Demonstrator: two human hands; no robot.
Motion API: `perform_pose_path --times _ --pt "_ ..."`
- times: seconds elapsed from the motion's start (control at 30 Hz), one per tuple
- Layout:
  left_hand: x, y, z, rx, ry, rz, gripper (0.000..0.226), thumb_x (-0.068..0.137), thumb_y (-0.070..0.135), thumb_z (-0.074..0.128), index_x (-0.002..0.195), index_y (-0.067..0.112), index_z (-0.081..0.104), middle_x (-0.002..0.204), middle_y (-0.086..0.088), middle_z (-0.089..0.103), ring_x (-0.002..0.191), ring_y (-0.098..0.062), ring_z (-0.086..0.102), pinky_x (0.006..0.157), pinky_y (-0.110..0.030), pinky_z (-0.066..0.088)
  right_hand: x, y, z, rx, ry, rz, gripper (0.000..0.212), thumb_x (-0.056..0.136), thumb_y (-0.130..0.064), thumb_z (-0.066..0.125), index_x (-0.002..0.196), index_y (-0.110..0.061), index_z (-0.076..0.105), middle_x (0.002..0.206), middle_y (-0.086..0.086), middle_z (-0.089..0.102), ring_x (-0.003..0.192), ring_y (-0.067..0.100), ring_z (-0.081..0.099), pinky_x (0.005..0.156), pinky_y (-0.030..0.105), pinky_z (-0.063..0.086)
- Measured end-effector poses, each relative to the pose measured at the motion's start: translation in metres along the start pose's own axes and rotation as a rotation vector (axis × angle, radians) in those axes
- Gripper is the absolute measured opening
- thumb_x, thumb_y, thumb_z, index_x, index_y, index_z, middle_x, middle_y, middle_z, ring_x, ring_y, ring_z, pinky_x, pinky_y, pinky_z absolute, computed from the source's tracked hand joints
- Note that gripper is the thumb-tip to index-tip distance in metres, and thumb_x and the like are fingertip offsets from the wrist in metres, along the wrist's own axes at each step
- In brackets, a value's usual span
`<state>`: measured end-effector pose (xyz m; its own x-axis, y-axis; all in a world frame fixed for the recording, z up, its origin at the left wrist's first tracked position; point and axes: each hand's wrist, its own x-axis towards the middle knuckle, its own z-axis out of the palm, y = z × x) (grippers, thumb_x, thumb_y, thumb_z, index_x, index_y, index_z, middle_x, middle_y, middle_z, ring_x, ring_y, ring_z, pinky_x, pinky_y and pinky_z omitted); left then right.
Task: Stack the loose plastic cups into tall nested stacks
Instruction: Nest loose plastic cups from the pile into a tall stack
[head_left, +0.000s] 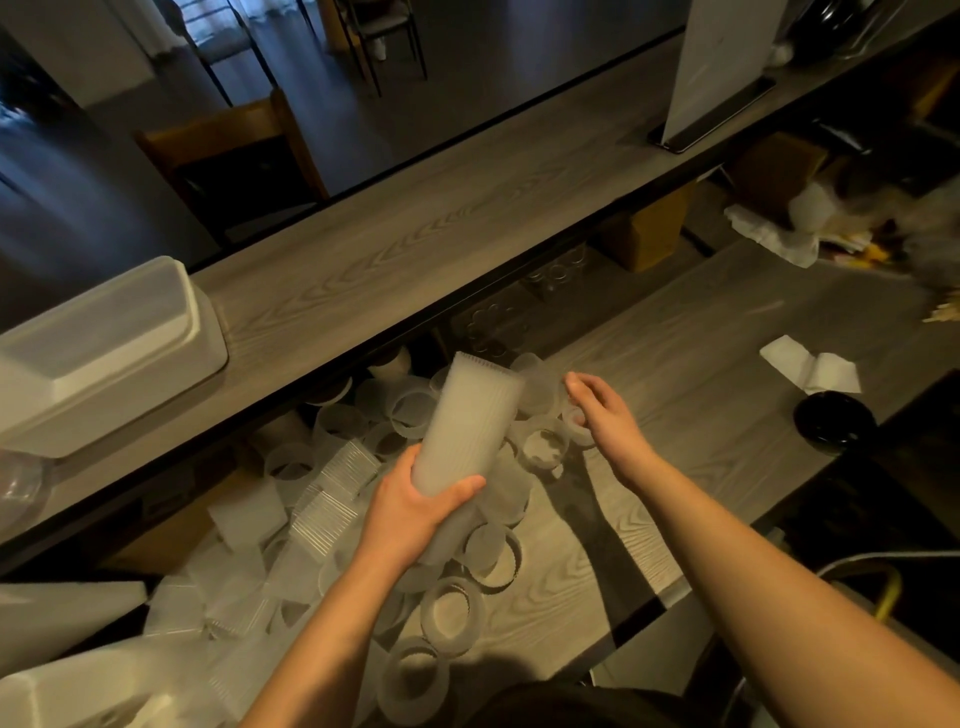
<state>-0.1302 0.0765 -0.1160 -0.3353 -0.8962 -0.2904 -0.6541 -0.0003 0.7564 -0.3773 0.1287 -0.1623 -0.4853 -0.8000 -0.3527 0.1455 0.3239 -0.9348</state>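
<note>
No text, label, brand, number or sign can be read anywhere in the view. The cups (452, 613) on the bench (649, 441) are plain frosted plastic with only ribbing. The white upright board (722, 57) on the upper shelf (415, 249) and the lidded container (104, 353) are seen blank, and the folded paper (810, 370) carries no legible print.

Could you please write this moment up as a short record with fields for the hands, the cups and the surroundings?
left hand: left hand grips the tall nested stack of frosted ribbed plastic cups near its lower end, tilted away
right hand: right hand reaches into the loose cups, fingers curled; grip unclear
loose cups: pile of loose frosted plastic cups scattered on the grey wood-grain counter
raised shelf: white lidded plastic container
counter, right: folded white paper napkin, black round dish
</note>
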Motion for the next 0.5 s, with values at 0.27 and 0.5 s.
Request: perform_pose_path --times 0.27,0.5 --pt "0.008 -0.001 0.003 -0.026 -0.029 -0.009 0.092 0.045 0.077 0.070 0.122 0.030 0.052 0.108 0.014 0.059 0.094 -0.003 0.059 0.067 -0.022 0.049 0.045 0.067 -0.035 -0.407 0.068 0.028 0.097 0.077 -0.025 0.081 0.156 -0.021 0.024 0.160 0.009 0.025 0.146 0.029 0.028 0.116 0.050 0.034" --pt "0.014 -0.001 0.003 -0.018 -0.025 -0.016 0.088 0.048 0.077 0.071 0.121 0.033 0.050 0.109 0.015 0.058 0.096 -0.003 0.059 0.068 -0.023 0.051 0.072 0.084 -0.035 -0.507 -0.029 0.079 0.112 0.071 -0.021 0.089 0.158 -0.015 0.018 0.162 0.010 0.023 0.148 0.030 0.024 0.120 0.047 0.028"
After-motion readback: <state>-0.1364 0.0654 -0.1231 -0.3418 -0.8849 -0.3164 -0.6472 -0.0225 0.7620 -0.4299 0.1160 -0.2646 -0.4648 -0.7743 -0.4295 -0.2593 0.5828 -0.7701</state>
